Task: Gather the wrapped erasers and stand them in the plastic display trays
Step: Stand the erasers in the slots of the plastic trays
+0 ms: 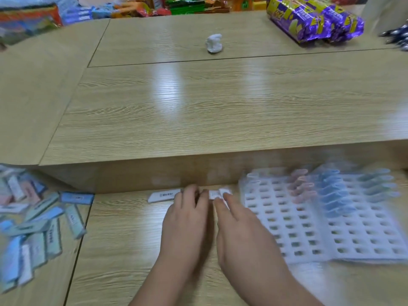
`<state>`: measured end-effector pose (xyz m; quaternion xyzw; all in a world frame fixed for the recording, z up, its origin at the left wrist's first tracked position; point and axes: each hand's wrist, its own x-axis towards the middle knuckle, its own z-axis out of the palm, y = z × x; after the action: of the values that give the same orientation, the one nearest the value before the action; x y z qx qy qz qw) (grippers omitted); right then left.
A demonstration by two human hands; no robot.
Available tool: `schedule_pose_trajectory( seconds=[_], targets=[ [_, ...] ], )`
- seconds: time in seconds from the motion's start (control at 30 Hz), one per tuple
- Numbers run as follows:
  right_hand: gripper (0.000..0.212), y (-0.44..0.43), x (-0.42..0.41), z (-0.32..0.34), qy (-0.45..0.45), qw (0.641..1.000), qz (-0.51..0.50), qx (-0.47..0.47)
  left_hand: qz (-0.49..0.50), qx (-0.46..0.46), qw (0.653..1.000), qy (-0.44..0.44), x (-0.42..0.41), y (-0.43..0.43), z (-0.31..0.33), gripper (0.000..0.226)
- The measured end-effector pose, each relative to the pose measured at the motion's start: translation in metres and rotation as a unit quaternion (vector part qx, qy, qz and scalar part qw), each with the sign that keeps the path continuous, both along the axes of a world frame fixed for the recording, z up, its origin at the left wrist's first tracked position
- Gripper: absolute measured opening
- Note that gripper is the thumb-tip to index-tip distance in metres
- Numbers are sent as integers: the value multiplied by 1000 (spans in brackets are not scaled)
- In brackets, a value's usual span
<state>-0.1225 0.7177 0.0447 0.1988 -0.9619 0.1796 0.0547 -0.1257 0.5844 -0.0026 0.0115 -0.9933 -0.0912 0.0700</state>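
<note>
A white plastic display tray with rows of slots lies at the right; pink, blue and pale green wrapped erasers stand in its far rows. Loose wrapped erasers lie in a pile at the left. One white wrapped eraser lies flat against the raised step. My left hand rests just right of it, fingers curled on the table. My right hand pinches a small white wrapped eraser at its fingertips, with my left fingertips touching it. The picture is blurred.
A raised wooden table step runs right behind my hands. On the upper table sit a crumpled white lump, purple snack packs at the far right and colourful packets along the back.
</note>
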Motion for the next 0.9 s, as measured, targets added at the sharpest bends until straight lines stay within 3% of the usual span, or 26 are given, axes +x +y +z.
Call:
schedule_pose_trajectory(
  seconds=[0.17,0.3,0.5,0.7,0.9],
  targets=[
    [54,-21,21,-17,-25,988,-50,143,9,-52,997,55,43,-32,1,7],
    [42,-22,47,-19,-43,987,-20,157,43,5,998,43,78,-44,4,22],
    [48,-30,32,-3,-110,988,-38,101,89,113,989,-19,99,-58,3,47],
    [34,-34,2,0,-174,983,-33,46,98,136,985,-30,87,-60,11,36],
    [42,-17,9,1,-201,978,8,58,134,209,967,-61,83,-63,19,20]
  ],
)
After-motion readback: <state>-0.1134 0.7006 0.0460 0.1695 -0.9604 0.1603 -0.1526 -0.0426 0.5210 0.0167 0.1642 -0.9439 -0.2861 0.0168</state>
